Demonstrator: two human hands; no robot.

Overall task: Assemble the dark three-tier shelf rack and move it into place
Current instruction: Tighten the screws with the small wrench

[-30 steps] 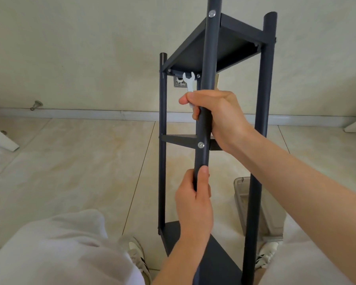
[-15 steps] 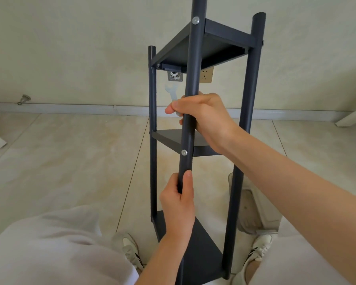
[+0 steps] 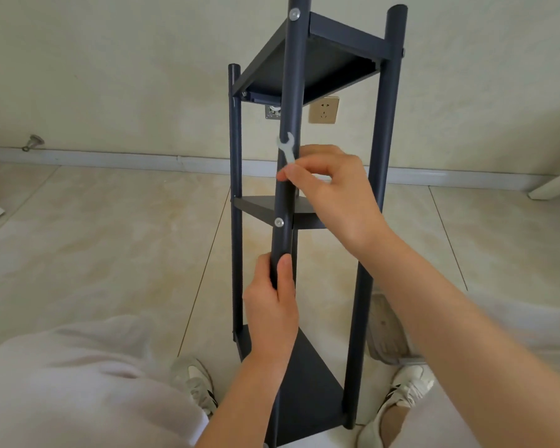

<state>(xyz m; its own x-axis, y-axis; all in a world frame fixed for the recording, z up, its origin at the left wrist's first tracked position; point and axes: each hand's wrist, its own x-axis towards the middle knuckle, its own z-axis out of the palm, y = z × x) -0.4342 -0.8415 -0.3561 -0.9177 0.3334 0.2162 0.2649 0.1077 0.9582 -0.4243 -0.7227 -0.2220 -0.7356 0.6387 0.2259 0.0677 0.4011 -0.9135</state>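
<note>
The dark rack (image 3: 381, 156) stands upright on the tiled floor (image 3: 110, 237) between two sneakers (image 3: 196, 381), close to the wall (image 3: 110, 76). It has three posts and three triangular shelves, and two silver screws (image 3: 279, 222) show on the front post (image 3: 293, 76). The left hand (image 3: 272, 312) is wrapped around that post below the middle shelf (image 3: 256, 205). The right hand (image 3: 333, 195) pinches one small wrench (image 3: 286, 150) between thumb and fingers. It's hard to tell whether the wrench touches the post.

dark grey rack (image 3: 379, 176), silver wrench (image 3: 286, 150), beige tiles (image 3: 94, 240)

Beige tile floor (image 3: 110, 240), plaster wall (image 3: 110, 59) w/ outlet (image 3: 323, 109).
</note>
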